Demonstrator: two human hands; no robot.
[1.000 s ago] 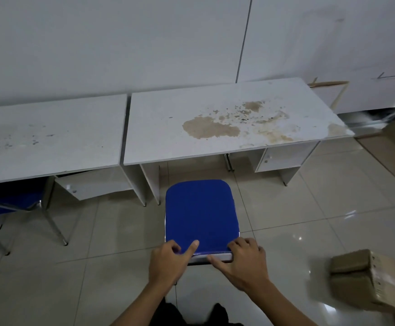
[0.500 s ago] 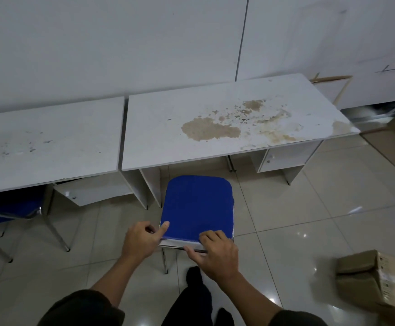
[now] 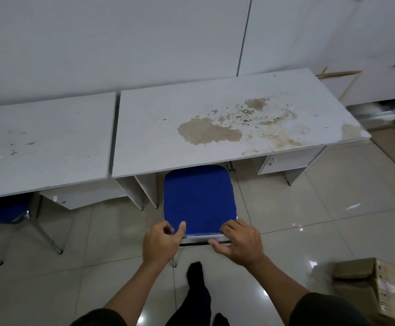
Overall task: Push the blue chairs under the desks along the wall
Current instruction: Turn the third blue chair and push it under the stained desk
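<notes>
A blue padded chair [image 3: 198, 198] stands in front of me with its far edge just under the front edge of the stained white desk [image 3: 173, 142]. My left hand [image 3: 161, 243] grips the chair's near left corner, thumb on the blue pad. My right hand [image 3: 241, 245] grips the near right corner along the metal rim. A second blue chair [image 3: 1, 211] sits partly under the left white desk [image 3: 45, 140], mostly hidden by the desktop.
Both desks stand against a white wall. Desk side panels [image 3: 142, 191] flank the chair's left, a drawer unit [image 3: 283, 161] its right. A cardboard box [image 3: 375, 288] lies on the glossy tile floor at lower right. My dark-trousered leg [image 3: 196, 295] is below the chair.
The chair has slid forward toward the wall, its far edge now reaching under the stained desk. Both hands have kept their hold on its near edge and moved with it.
</notes>
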